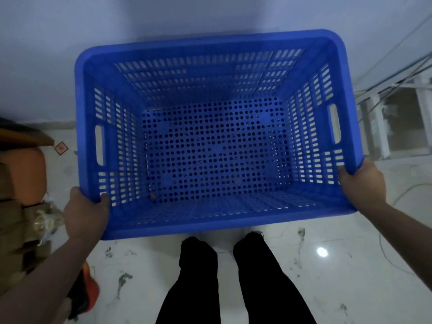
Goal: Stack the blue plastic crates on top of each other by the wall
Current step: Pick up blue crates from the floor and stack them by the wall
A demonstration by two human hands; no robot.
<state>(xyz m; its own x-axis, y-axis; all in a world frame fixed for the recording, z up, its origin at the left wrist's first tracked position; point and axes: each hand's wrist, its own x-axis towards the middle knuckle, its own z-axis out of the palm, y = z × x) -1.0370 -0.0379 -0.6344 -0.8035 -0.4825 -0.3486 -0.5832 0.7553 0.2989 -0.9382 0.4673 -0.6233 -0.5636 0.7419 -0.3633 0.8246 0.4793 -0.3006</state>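
A large blue plastic crate [210, 220] with slotted walls and a perforated floor fills the middle of the view, its far rim close to the pale wall [163, 17]. My left hand [85, 213] grips the crate's near left corner, thumb over the rim. My right hand [361, 183] grips the near right corner the same way. The crate is empty apart from a small bit of debris on its floor. Dark round holes in the floor hide whatever lies under it, so I cannot tell if another crate is below.
Brown and orange items [22, 174] pile up at the left, with a red-orange object [90, 291] on the floor. A white frame with cables [392, 118] stands at the right. My dark-trousered legs [233, 281] stand on the white marble floor [350, 265].
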